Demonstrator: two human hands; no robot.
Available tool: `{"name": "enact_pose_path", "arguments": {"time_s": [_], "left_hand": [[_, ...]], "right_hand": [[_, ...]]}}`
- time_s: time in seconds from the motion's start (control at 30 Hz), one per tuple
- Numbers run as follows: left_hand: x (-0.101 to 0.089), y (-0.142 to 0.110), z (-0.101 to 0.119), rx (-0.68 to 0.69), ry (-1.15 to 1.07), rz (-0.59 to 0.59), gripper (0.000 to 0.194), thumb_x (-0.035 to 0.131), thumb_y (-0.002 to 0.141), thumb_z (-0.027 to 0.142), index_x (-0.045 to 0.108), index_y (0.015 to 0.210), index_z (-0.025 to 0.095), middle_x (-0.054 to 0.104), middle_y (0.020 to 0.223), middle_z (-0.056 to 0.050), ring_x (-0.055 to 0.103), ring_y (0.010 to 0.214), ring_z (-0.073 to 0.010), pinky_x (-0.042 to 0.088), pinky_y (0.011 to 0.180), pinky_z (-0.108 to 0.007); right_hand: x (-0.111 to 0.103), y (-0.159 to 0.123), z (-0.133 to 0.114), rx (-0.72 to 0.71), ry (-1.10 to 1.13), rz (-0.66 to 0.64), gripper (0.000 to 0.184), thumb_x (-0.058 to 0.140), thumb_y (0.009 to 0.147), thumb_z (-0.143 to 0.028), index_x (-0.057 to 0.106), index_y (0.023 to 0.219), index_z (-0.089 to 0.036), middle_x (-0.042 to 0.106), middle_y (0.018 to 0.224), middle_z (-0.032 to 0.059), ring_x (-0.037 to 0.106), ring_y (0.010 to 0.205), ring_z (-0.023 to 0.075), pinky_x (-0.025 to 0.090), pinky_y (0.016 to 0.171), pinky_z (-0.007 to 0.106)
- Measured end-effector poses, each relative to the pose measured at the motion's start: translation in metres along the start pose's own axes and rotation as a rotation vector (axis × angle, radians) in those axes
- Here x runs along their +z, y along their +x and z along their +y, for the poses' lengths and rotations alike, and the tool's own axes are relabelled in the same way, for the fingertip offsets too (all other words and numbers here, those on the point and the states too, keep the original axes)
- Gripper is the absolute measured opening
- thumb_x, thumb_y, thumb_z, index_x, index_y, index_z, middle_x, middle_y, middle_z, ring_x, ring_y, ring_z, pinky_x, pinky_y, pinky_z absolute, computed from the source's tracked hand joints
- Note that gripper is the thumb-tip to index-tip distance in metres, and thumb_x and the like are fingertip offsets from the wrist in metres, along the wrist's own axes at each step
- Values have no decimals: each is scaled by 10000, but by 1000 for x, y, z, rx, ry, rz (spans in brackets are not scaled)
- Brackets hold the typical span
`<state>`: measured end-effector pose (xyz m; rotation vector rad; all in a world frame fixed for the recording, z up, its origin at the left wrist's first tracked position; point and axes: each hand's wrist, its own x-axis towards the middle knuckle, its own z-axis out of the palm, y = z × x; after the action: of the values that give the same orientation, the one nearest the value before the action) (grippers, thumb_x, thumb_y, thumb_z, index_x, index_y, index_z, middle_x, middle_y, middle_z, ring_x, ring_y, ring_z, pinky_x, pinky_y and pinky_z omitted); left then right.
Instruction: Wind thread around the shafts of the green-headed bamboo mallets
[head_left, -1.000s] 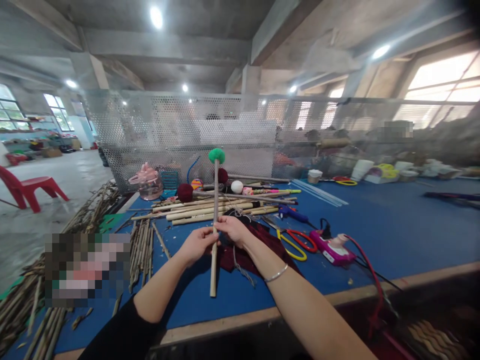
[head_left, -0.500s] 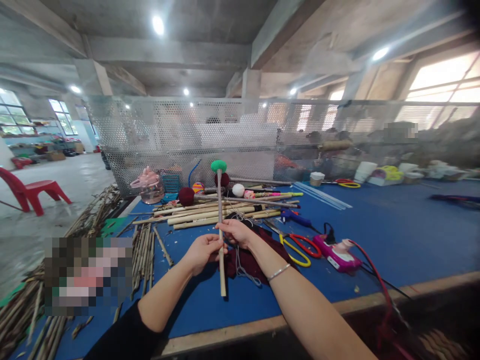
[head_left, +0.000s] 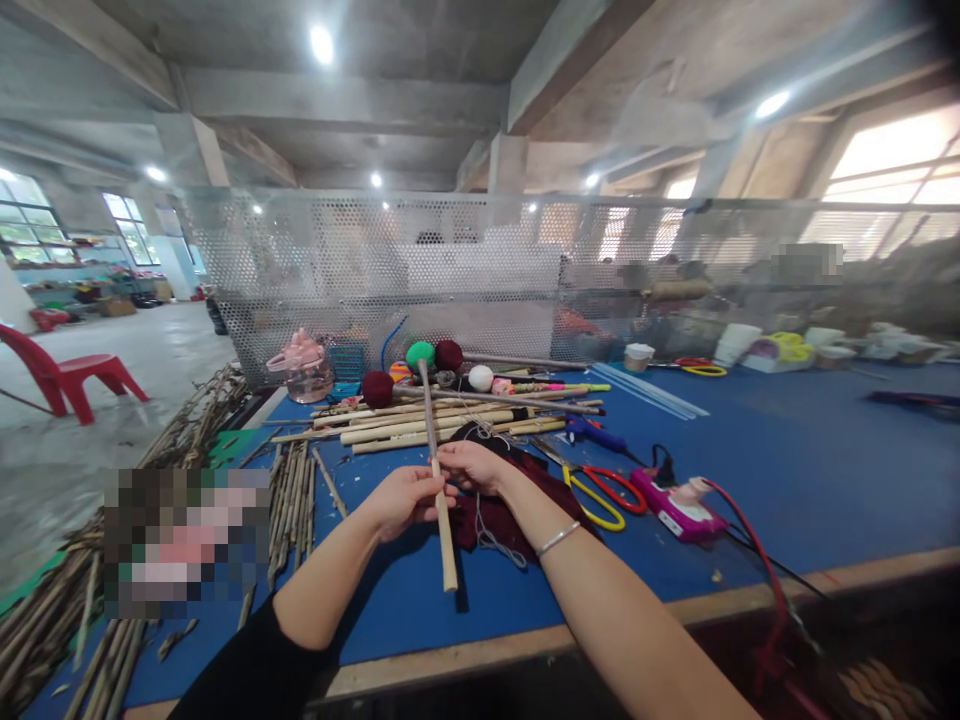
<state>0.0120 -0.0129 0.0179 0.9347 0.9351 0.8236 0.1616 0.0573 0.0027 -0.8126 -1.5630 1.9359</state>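
Pinching a green-headed stick (head_left: 430, 420) at frame centre: left hand (head_left: 403, 502) and right hand (head_left: 471, 466), fingertips closed on its shaft. Judged light and stiff, its green head (head_left: 420, 354) softer; grip mid-shaft, clear of the head.

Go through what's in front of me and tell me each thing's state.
Green-topped stick: tilted, held by left hand and right hand
Power strip: black plug and pale pink plug inserted
Scissors: lying down; open or shut unclear
Blue glue gun: lying down; on or off unclear
Maroon cloth: crumpled
Red chair: upright
Ceiling light: lit
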Motion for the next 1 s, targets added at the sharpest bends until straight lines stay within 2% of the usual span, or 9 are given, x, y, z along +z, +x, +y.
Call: {"name": "enact_pose_path", "arguments": {"time_s": [0.1,0.27,0.37,0.5,0.57,0.7,0.77,0.87,1.0], "left_hand": [[-1,-1,0,-15,-2,-9,370,706,593,306,569,887,127,638,830,-87,614,679,-125,450,545,-188],[-5,8,-8,87,140,155,339,715,564,368,549,721,118,584,601,-14,534,494,-70,427,501,-186],[-6,9,-8,99,142,104,314,703,577,350,564,732,115,607,654,-35,552,536,-75,430,525,-183],[-4,5,-5,-3,108,11,310,682,585,334,571,786,126,635,772,-68,593,619,-103,435,533,-191],[-3,5,-7,-23,160,54,337,684,576,373,555,772,132,620,689,-44,578,559,-104,423,494,-198],[-3,8,-11,102,304,202,381,710,526,428,506,630,123,493,467,35,455,393,-59,368,422,-187],[-2,7,-10,100,255,151,373,710,535,421,523,649,118,538,521,11,494,441,-69,391,455,-190],[-2,3,-5,27,123,6,346,693,586,386,561,760,117,628,743,-66,584,614,-103,435,547,-197],[-3,0,-3,-27,86,-75,369,681,608,370,556,863,135,634,812,-84,609,682,-130,451,576,-217]], "right_hand": [[0,-1,0,-22,6,36,297,636,653,-390,501,702,-130,456,478,-64,227,305,5,99,294,155],[1,3,5,-12,-61,122,256,640,653,-359,523,693,-135,286,353,-115,165,280,14,93,286,160],[0,4,5,14,-10,78,266,634,664,-369,535,727,-130,285,375,-116,149,296,9,84,293,152],[3,4,7,65,13,28,271,634,665,-356,539,770,-124,426,459,-78,194,303,-2,84,296,145],[6,6,9,52,-29,81,259,638,659,-350,518,708,-126,442,451,-71,216,291,3,98,286,155],[7,9,11,44,-35,140,272,653,646,-355,483,666,-143,296,358,-118,167,275,11,95,281,160],[5,7,8,63,19,75,275,652,652,-357,512,744,-139,285,368,-124,148,289,8,83,291,150],[1,2,5,74,88,-23,314,642,667,-351,531,861,-129,364,420,-106,152,310,0,68,307,137],[2,2,6,52,57,-4,288,645,660,-358,519,786,-131,425,454,-83,194,306,0,75,302,142]]}}
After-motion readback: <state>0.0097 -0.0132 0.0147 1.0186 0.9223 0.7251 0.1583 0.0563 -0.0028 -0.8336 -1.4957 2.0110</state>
